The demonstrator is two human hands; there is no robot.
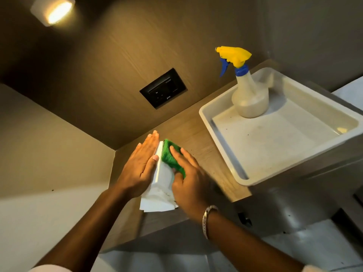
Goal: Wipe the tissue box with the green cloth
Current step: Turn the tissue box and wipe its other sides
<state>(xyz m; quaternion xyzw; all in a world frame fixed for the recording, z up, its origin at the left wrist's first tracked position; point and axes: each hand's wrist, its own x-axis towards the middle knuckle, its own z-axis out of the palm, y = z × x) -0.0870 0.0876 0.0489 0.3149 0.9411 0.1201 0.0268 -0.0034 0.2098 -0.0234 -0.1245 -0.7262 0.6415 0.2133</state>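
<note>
A wooden desk [198, 134] carries a white tray [225, 154] with a spray bottle [249, 95] standing in it. Nearer the desk's corner stands the white box [163, 179]. The left hand [139, 163] lies open and flat against its left side; the right hand [188, 173] presses the green cloth [169, 156] on its top.

Wooden shelf [198, 134] bearing tissue box [162, 181] and tray [225, 154]

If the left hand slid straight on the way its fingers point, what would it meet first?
Nothing close, it seems: the left hand, flat against the tissue box, points along the wooden counter toward the back wall. The wall probably comes first, though depth is unclear.
</note>
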